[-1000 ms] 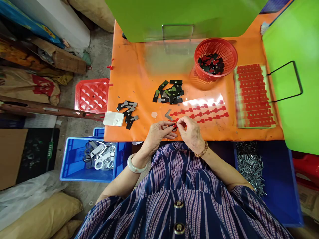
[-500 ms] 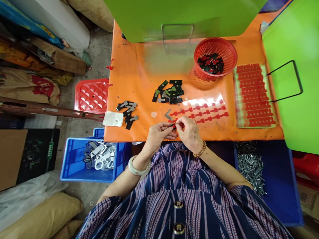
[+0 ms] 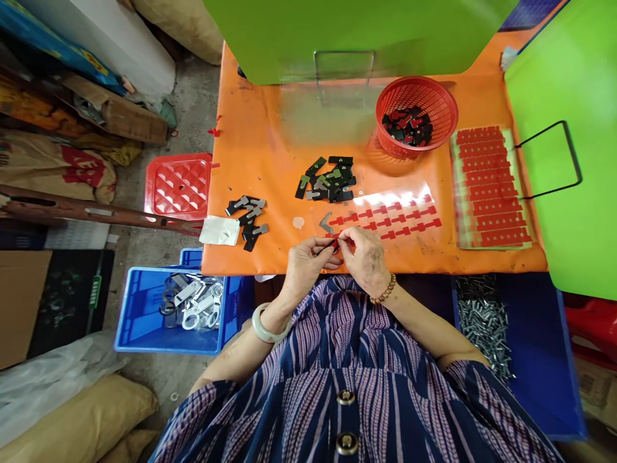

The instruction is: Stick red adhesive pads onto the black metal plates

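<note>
My left hand [image 3: 304, 265] pinches a small flat black piece [image 3: 326, 247] at the table's front edge. Against its right end the fingertips of my right hand [image 3: 369, 258] are pressed together. A bit of red shows there, but what those fingertips hold is hidden. Just beyond my hands lies a clear sheet with rows of red T-shaped stickers [image 3: 384, 222]. At that sheet's left end is a grey bent scrap [image 3: 326, 223]. Farther back sits a pile of black pieces with metal tabs [image 3: 332, 179]; a smaller pile of similar pieces [image 3: 248, 218] lies to the left.
A red mesh basket [image 3: 446, 109] holds black and red pieces. Sheets of red stickers [image 3: 491, 186] lie at the right, beside a green board [image 3: 554, 244]. Another green board [image 3: 357, 32] stands at the back. Blue bins [image 3: 168, 344] with metal parts flank my lap below the orange table [image 3: 260, 128].
Both hands stay in nearly the same place, still together at the black piece. My right fingertips have shifted very slightly; the view has tilted a little.
</note>
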The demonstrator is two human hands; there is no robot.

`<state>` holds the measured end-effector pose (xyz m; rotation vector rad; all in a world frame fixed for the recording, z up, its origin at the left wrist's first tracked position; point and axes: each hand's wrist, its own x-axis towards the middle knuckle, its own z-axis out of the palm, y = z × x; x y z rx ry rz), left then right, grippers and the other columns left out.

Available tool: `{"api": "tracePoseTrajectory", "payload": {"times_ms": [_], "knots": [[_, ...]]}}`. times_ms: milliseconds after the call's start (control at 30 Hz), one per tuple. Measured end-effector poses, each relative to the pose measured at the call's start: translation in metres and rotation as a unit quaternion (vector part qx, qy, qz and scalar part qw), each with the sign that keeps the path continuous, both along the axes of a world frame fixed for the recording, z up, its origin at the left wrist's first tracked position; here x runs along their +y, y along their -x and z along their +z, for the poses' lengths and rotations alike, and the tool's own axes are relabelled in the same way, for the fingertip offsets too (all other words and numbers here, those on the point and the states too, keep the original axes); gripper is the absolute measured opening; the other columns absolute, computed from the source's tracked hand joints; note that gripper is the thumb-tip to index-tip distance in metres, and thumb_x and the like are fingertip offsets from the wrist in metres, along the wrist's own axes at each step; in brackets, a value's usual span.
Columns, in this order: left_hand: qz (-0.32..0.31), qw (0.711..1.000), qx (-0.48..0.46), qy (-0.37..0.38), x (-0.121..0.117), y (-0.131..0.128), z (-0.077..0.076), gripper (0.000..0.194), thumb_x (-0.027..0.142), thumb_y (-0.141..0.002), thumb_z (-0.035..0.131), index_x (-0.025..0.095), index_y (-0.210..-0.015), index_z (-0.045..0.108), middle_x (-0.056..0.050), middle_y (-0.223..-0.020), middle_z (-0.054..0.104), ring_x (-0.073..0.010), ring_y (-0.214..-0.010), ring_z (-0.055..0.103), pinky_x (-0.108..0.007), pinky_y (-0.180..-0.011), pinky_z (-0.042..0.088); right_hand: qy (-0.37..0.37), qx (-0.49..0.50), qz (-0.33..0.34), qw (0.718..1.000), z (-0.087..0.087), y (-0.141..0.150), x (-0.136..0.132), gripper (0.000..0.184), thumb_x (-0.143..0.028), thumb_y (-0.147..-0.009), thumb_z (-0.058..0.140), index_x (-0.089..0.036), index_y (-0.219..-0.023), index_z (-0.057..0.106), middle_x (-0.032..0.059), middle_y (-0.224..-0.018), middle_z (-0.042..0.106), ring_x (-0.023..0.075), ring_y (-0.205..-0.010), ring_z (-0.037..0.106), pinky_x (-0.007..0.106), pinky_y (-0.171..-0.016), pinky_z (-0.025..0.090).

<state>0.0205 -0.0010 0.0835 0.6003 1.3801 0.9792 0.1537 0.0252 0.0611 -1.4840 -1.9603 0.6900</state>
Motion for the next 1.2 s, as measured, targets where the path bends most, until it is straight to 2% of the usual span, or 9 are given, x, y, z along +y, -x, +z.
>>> {"api": "tracePoseTrajectory", "payload": {"times_ms": [300, 433, 467, 567, 667, 867, 1000, 1100, 1200], "knots": [[0.004, 1.0, 0.011, 0.0, 0.0, 0.0, -0.01, 0.032, 0.033, -0.07, 0.076, 0.012, -0.09, 0.063, -0.001, -0.064, 0.069, -0.0168, -0.057, 0.07, -0.031, -0.063, 0.061, 0.002, -0.039, 0.005, 0.999, -0.007, 0.003, -0.002, 0.01, -0.018, -0.09, 0.054, -0.021, -0.081, 0.058, 0.0043, -0.076, 0.066, 0.0204, -0.076, 0.058, 0.038, -0.08, 0.04], [-0.001, 1.0, -0.01, 0.012, 0.0, 0.006, -0.014, 0.032, 0.032, -0.069, 0.077, 0.011, -0.089, 0.063, -0.003, -0.064, 0.071, -0.0175, -0.058, 0.071, -0.029, -0.062, 0.061, 0.001, -0.053, -0.003, 0.999, -0.01, -0.001, 0.001, 0.002, -0.022, -0.088, 0.059, -0.02, -0.087, 0.059, 0.0078, -0.089, 0.067, 0.0225, -0.084, 0.06, 0.039, -0.08, 0.043], [0.001, 1.0, -0.022, 0.018, 0.0, 0.008, -0.014, 0.032, 0.031, -0.069, 0.078, 0.011, -0.089, 0.063, -0.004, -0.065, 0.071, -0.0172, -0.058, 0.071, -0.027, -0.061, 0.061, 0.004, -0.049, -0.011, 0.999, -0.011, -0.003, 0.003, 0.005, -0.024, -0.087, 0.06, -0.02, -0.09, 0.059, 0.0091, -0.092, 0.066, 0.023, -0.086, 0.059, 0.039, -0.08, 0.044], [0.007, 0.998, -0.058, 0.04, -0.001, 0.014, -0.014, 0.03, 0.027, -0.068, 0.078, 0.011, -0.089, 0.063, -0.006, -0.069, 0.073, -0.0162, -0.058, 0.071, -0.024, -0.058, 0.06, 0.019, 0.01, -0.021, 1.0, -0.016, -0.011, 0.008, 0.012, -0.027, -0.088, 0.059, -0.019, -0.097, 0.059, 0.0109, -0.097, 0.065, 0.0217, -0.085, 0.06, 0.038, -0.078, 0.048], [0.011, 0.996, -0.072, 0.052, -0.001, 0.017, -0.01, 0.028, 0.024, -0.069, 0.078, 0.011, -0.089, 0.062, -0.006, -0.07, 0.074, -0.0162, -0.058, 0.071, -0.023, -0.057, 0.059, 0.061, 0.106, -0.009, 0.992, -0.017, -0.017, 0.01, 0.015, -0.028, -0.093, 0.048, -0.02, -0.096, 0.06, 0.0073, -0.088, 0.066, 0.018, -0.079, 0.062, 0.034, -0.075, 0.05], [0.011, 0.996, -0.082, 0.045, -0.003, 0.017, -0.002, 0.025, 0.021, -0.071, 0.076, 0.011, -0.089, 0.062, -0.005, -0.068, 0.073, -0.0157, -0.056, 0.071, -0.022, -0.055, 0.059, 0.227, 0.258, 0.007, 0.939, -0.004, -0.015, 0.005, 0.031, -0.044, -0.095, 0.043, -0.02, -0.094, 0.062, 0.0004, -0.071, 0.066, 0.0117, -0.058, 0.062, 0.028, -0.061, 0.051], [0.008, 0.996, -0.087, 0.033, -0.006, 0.016, -0.002, 0.025, 0.02, -0.071, 0.076, 0.01, -0.09, 0.064, -0.005, -0.068, 0.073, -0.0158, -0.056, 0.071, -0.023, -0.057, 0.059, 0.246, 0.282, 0.019, 0.927, 0.0, -0.009, 0.001, 0.03, -0.048, -0.089, 0.054, -0.019, -0.087, 0.062, -0.0002, -0.07, 0.063, 0.0107, -0.057, 0.059, 0.027, -0.058, 0.049], [0.006, 0.995, -0.092, 0.029, -0.009, 0.016, -0.001, 0.026, 0.02, -0.071, 0.076, 0.01, -0.092, 0.064, -0.005, -0.066, 0.073, -0.0153, -0.056, 0.071, -0.022, -0.057, 0.059, 0.244, 0.286, 0.027, 0.926, -0.001, -0.005, -0.002, 0.023, -0.041, -0.079, 0.068, -0.019, -0.084, 0.061, -0.0012, -0.07, 0.062, 0.0105, -0.059, 0.056, 0.026, -0.057, 0.047], [-0.007, 0.996, -0.091, 0.026, -0.012, 0.015, 0.001, 0.027, 0.021, -0.071, 0.076, 0.01, -0.093, 0.065, -0.006, -0.066, 0.073, -0.0159, -0.057, 0.071, -0.022, -0.057, 0.059, 0.264, 0.3, 0.037, 0.916, 0.001, -0.005, -0.004, 0.02, -0.038, -0.08, 0.066, -0.019, -0.078, 0.06, -0.0015, -0.068, 0.062, 0.0101, -0.057, 0.055, 0.025, -0.055, 0.046]]}}
